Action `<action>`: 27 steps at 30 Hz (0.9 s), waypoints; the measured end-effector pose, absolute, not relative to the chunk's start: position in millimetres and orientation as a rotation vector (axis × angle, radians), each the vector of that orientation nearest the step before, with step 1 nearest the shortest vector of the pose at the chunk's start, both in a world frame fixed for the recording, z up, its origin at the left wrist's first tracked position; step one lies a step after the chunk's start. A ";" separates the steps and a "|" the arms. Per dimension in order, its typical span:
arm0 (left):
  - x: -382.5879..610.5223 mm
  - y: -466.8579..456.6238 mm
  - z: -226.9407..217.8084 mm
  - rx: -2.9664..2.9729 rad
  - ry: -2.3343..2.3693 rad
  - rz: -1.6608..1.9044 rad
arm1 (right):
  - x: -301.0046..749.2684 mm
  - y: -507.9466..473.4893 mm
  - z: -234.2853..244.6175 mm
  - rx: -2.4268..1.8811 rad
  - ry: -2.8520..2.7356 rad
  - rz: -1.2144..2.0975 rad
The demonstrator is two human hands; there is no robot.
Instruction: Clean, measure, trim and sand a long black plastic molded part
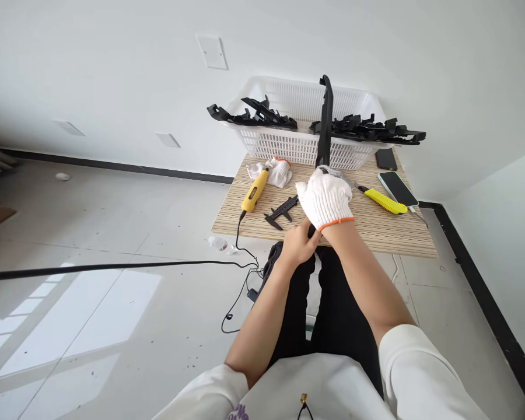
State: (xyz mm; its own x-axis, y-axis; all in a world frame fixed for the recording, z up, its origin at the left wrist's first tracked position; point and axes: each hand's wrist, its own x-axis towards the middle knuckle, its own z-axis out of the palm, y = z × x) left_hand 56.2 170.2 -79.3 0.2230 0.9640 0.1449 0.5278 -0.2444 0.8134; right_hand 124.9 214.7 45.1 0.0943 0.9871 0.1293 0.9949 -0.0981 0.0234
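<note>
A long, narrow black plastic trim strip point(326, 125) runs from the table's near edge up over the basket rim, its far end bent like a hook. My left hand point(300, 242), bare, is closed around its near end. Higher up, my right hand point(326, 198) wears a white knit glove with an orange cuff and is wrapped over the strip; the fingertips are partly hidden. Left of the glove lies a black caliper point(282, 211). A yellow utility knife point(382, 200) with its blade out lies to the right of it.
The wooden table point(389, 233) carries a white plastic basket point(280, 143) with several black plastic parts point(367, 128) across its rim. A yellow corded rotary tool point(254, 191), a spare glove point(280, 172) and two phones point(397, 188) lie around. Cables point(157, 265) hang at the left.
</note>
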 end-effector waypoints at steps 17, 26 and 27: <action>55.9 170.0 -74.3 1.745 1.282 0.954 | 130.9 219.3 42.3 -2.214 -2.169 -0.264; 55.0 168.3 -71.5 1.678 1.261 0.996 | 138.0 225.0 38.9 -2.038 -2.200 -0.173; 55.1 168.3 -71.2 1.677 1.258 1.002 | 139.3 227.0 36.3 -2.015 -2.185 -0.207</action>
